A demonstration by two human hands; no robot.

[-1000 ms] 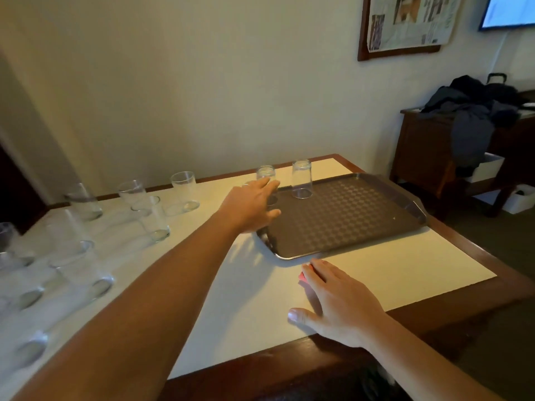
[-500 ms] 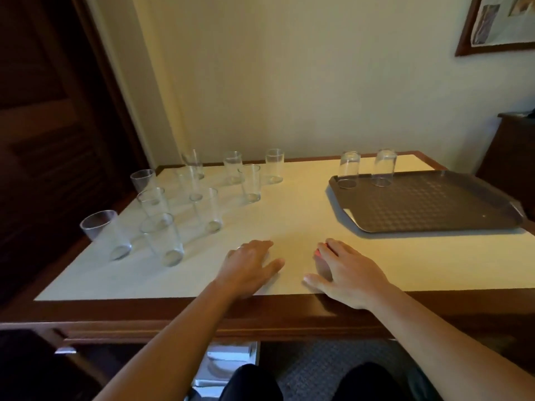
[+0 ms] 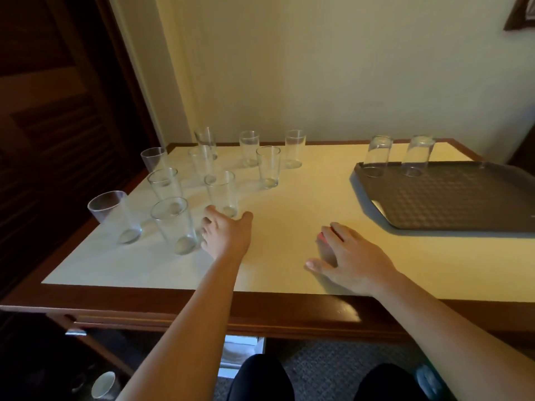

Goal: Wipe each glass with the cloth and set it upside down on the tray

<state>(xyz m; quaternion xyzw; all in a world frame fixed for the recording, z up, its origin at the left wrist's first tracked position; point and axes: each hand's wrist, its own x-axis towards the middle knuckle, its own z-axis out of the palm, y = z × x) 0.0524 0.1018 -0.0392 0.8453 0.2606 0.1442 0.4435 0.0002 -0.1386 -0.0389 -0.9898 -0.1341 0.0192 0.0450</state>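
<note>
the left hand point(image 3: 227, 235) is reaching in among a cluster of clear, straight-sided drinking glasses standing mouth up on the cream mat point(image 3: 289, 227) to the left of the dark brown textured plastic tray point(image 3: 451, 198). its fingers are spreading wide and holding nothing, thumb angling out toward the tray, fingertips arriving between the near clear tumbler point(image 3: 173, 224) and the clear tumbler just behind it point(image 3: 222, 193); whether they are touching either one is hard to tell. the right hand point(image 3: 350, 256) is lying flat, fingers relaxed, pressing on a small red cloth point(image 3: 322, 236) that is mostly hiding beneath it, nearer the seated person than the tray's left corner. two upturned clear glasses point(image 3: 377, 156) point(image 3: 418, 156) are sitting mouth down at the tray's far left edge, so most of the work looks to be waiting.

these glasses are looking thin-walled, light, rigid and breakable, and smooth enough to slip. the sensible hold seems to be around the mid wall, thumb opposing fingers, lifting straight up, since neighbours are crowding close and a sideways swing could be knocking one over. the leftmost clear glass point(image 3: 114, 217) is standing close to the mat's edge, farthest from the tray.
</note>
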